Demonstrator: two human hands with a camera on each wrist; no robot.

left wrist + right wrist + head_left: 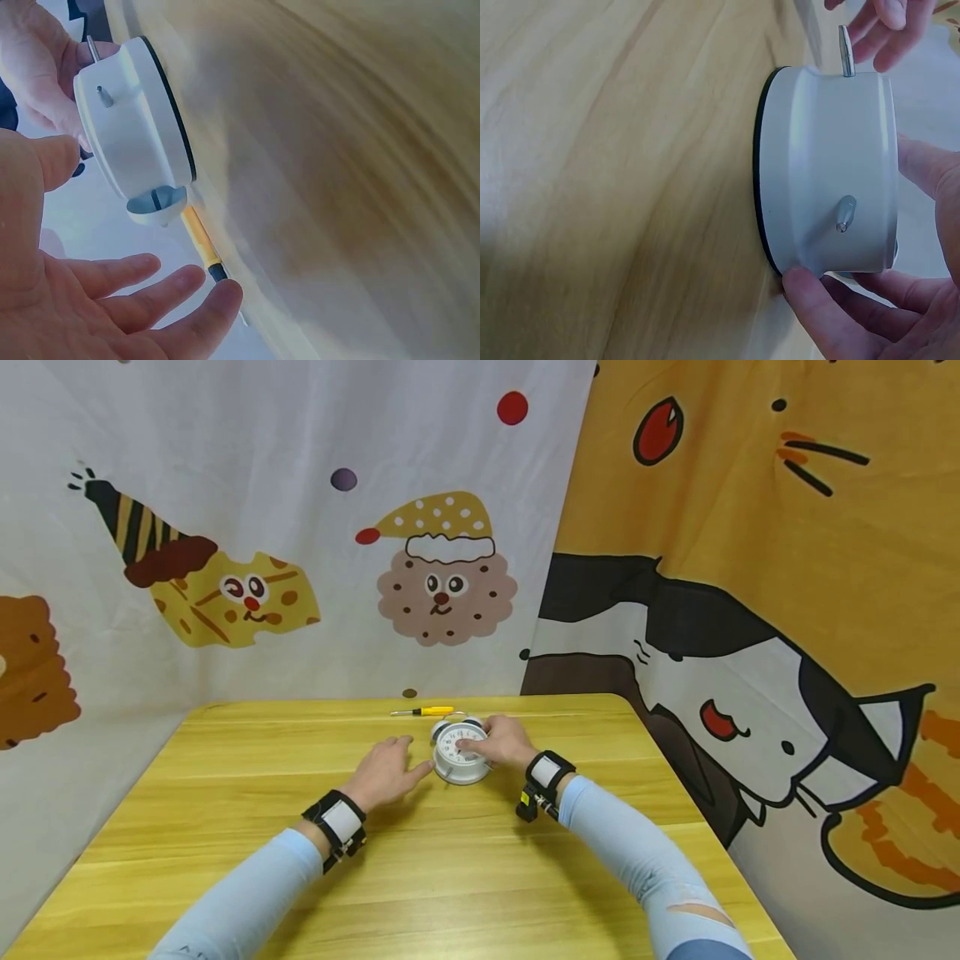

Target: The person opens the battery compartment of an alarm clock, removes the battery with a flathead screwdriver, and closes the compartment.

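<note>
Where our right hand (510,742) closes: thumb reaching over the dial (451,744), fingers round the side, we have it clamped on the white alarm clock (457,768).
Alarm clock's place: face up on the tabletop (465,877), within our right hand's grasp, its bells (438,727) on the side away from us.
Our left hand (384,775): fingers apart, the clock just to its right; whether its thumb touches, we cannot tell.
Yellow screwdriver (437,711): lying beyond both hands, past the bells.
</note>
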